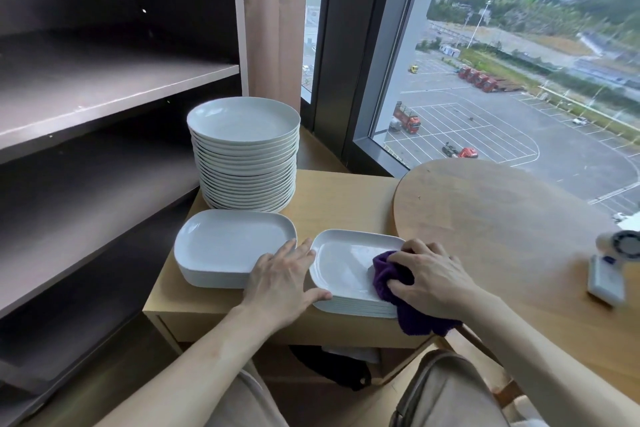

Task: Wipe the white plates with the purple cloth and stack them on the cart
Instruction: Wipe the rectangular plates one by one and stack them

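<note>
- Beside a window, the wooden bench (346, 191) carries three plate stacks (one round, two rectangular).
- Right hand (429, 274) fingers curl around the purple cloth (391, 274), pressing it on the right stack's top plate (343, 267).
- Left hand (280, 274) lies flat, fingers spread, bracing that plate's edge.

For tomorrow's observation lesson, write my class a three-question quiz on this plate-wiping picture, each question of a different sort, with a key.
1. True or false: the purple cloth is under the left hand.
2. Which pile of white plates is being wiped? A. the tall round stack B. the left rectangular stack C. the right rectangular stack
3. Fill in: the right hand presses the cloth onto the top plate's ____ side.

Key: 1. false; 2. C; 3. right
</note>
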Demonstrator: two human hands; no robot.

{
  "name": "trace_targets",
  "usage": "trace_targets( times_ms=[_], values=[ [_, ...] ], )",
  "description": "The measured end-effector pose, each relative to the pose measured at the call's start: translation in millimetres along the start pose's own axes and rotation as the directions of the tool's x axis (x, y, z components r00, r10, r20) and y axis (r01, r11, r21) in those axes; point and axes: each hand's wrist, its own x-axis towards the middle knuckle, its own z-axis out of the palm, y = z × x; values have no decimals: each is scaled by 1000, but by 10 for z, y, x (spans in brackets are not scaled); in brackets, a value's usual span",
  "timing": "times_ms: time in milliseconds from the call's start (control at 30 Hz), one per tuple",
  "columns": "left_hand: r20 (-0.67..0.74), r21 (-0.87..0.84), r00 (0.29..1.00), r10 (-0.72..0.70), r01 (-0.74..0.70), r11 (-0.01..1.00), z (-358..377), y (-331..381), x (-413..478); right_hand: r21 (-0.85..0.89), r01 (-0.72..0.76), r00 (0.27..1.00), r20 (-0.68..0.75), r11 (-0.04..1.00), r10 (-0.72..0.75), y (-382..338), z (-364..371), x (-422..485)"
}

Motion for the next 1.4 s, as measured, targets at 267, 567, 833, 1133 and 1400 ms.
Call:
trace_targets(
  times_ms=[267,567,833,1133,1400],
  values=[
    [-11,-167,998,-59,56,984,-29,-15,78,79,112,993,-47,991,-108,-344,81,99],
    [-11,-285,998,-57,52,957,1,-73,89,81,199,968,-170,977,-183,-902,108,612],
    [-54,-228,998,-37,24,973,11,-57,38,32,-7,936,-353,999,18,-844,168,621],
    [-65,-136,998,8,-16,991,32,-72,45,-123,-57,969,-246,991,25,77,-68,335],
    [-52,-122,999,-4,-2,992,23,-53,34,-74,-22,997,-76,997,16,98,7,-60]
  ],
)
